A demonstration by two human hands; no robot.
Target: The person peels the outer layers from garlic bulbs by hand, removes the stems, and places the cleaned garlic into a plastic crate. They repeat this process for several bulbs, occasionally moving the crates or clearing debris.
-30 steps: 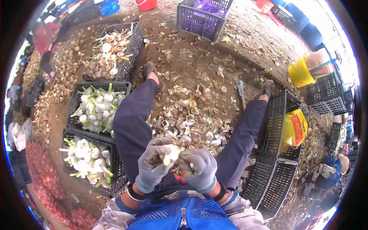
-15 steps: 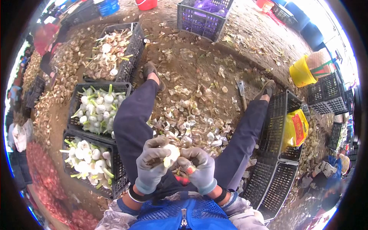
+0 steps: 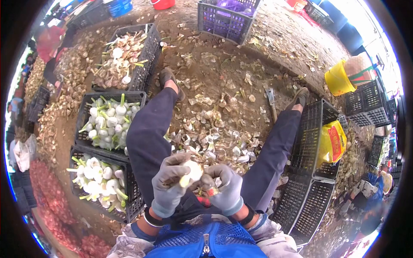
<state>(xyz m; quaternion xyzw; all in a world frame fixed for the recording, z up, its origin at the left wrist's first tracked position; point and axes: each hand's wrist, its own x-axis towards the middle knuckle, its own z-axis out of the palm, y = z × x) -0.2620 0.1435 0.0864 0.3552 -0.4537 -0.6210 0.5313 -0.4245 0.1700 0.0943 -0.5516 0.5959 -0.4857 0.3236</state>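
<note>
Gloved in grey, my left hand (image 3: 169, 182) grips a white garlic bulb (image 3: 195, 171) with a short pale green stem pointing down. Close beside the bulb, on its right, is my right hand (image 3: 223, 189), also gloved, its fingers curled together with a small bit of something pale near the fingertips; what exactly it holds is too small to make out. Both hands are over my lap. White peeled bulbs fill one black crate (image 3: 144, 98) at the left and another black crate (image 3: 137, 193) below it.
Garlic with dry skins lies in a crate (image 3: 151, 47) at upper left. Peelings litter the ground between my legs, near a metal tool (image 3: 272, 103). At the right are black crates (image 3: 303, 148), a yellow bag (image 3: 332, 144) and a yellow bucket (image 3: 340, 79). Other people are at both edges.
The bulb has turned in my left hand, showing more of its white side and its stem. My right hand's fingers have shifted slightly beside it.
</note>
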